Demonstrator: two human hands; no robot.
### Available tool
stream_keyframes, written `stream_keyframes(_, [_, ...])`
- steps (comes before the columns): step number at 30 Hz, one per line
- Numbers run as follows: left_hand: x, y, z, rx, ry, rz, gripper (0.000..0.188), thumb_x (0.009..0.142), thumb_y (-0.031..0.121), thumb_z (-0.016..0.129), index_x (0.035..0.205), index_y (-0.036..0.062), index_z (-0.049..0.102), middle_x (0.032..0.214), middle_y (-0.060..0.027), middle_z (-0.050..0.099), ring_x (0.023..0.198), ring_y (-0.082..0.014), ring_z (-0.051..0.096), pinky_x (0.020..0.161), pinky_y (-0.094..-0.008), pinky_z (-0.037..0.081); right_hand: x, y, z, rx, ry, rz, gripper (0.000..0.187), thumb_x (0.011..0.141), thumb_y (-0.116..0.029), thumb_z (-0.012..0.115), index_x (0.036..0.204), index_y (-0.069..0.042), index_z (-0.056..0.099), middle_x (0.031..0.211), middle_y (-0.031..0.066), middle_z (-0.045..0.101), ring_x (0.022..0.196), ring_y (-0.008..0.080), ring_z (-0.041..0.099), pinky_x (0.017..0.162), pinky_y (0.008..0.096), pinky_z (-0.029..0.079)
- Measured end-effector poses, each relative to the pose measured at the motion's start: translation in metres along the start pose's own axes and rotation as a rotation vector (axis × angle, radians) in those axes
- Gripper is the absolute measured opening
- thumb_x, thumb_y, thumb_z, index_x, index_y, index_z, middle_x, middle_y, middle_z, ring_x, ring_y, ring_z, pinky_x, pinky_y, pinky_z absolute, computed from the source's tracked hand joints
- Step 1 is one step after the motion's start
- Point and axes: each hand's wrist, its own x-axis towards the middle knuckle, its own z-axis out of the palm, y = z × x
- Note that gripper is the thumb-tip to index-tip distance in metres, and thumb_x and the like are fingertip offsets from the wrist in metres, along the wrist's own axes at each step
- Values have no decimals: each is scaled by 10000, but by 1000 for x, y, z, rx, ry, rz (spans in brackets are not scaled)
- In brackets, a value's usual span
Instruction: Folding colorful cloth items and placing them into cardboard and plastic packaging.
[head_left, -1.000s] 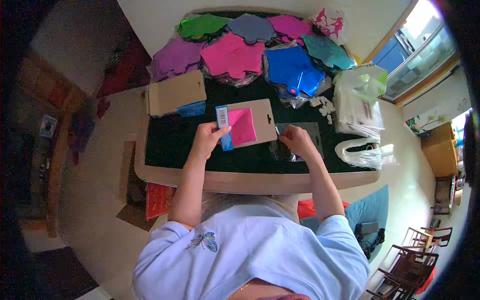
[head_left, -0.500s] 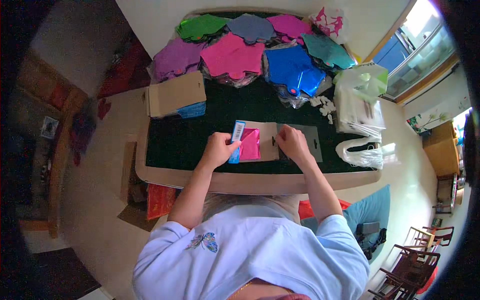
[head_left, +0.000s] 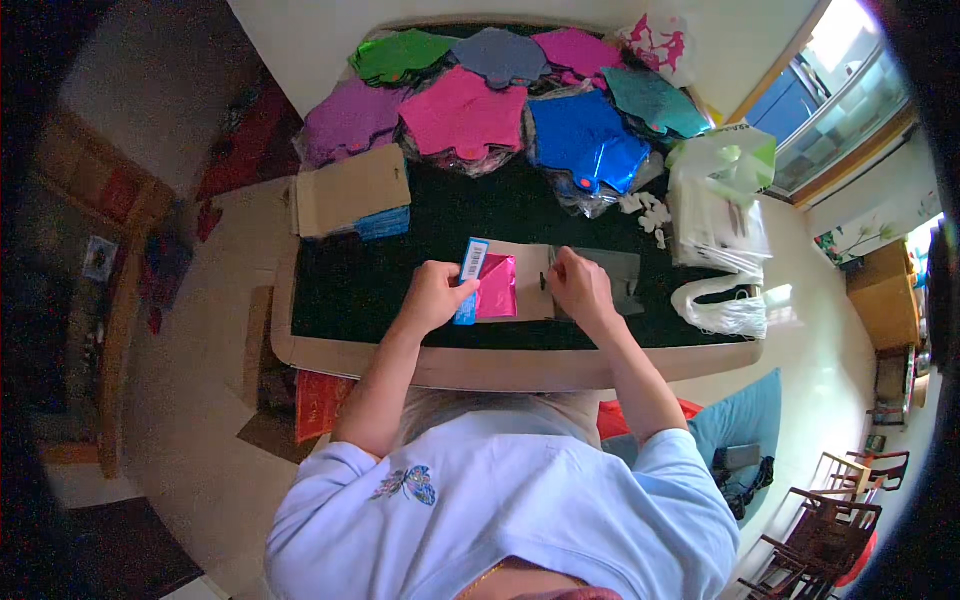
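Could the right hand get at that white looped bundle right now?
Likely yes: the white bundle lies right of the right hand, with only the flat clear bag and dark cloth between. The hand seems to be pinching that bag, so may have to let go.

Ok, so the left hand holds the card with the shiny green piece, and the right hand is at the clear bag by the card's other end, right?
Not quite: the shiny piece is pink, not green, as the head view shows. The rest stands: the left hand holds the card, and the right hand is at the clear bag by its other end.
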Motion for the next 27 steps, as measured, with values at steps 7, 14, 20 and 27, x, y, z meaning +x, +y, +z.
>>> stream_keyframes(7, [2,-11,-2,-102,-17,-9,220,728,189,695,710,-24,641,595,-111,616,505,-122,551,469,-307,418,-2,1,3,-37,-2,-42,167,785,-200,556,808,-48,492,739,162,594,686,361,586,570,442,464])
stream_keyframes(14, [0,4,-11,-21,-37,-19,210,729,180,694,742,-25,650,618,-105,631,524,-124,565,487,-305,434,-4,8,8,-57,15,-88,179,797,-224,554,837,-67,479,740,158,586,682,365,587,560,457,468])
stream_keyframes(20, [8,-6,-8,-55,-63,-42,206,732,174,688,747,-28,650,623,-100,632,531,-118,562,495,-303,437,-7,5,11,-48,65,-120,151,801,-198,543,833,-66,476,728,153,581,671,357,587,550,449,468])
stream_keyframes(27, [14,-6,-17,-57,-108,-39,190,725,163,673,751,-24,653,627,-111,629,547,-134,579,510,-298,445,-9,1,6,-54,40,-110,137,801,-166,543,807,-44,482,735,153,589,684,344,589,563,428,460])
